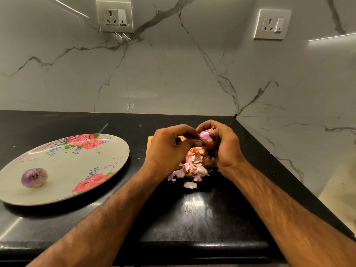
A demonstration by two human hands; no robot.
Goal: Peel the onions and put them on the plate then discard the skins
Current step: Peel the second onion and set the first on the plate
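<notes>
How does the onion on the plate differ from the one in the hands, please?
The plate onion looks peeled, smooth purple; the held onion shows brownish skin. The plate onion rests on the plate; the held onion is gripped by the left hand and right hand, above the skins. Both are purple.

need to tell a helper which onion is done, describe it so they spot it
On the black counter, look left to the flowered plate. The onion lies alone near its left rim, smooth purple; the held onion has brown skin.
</notes>
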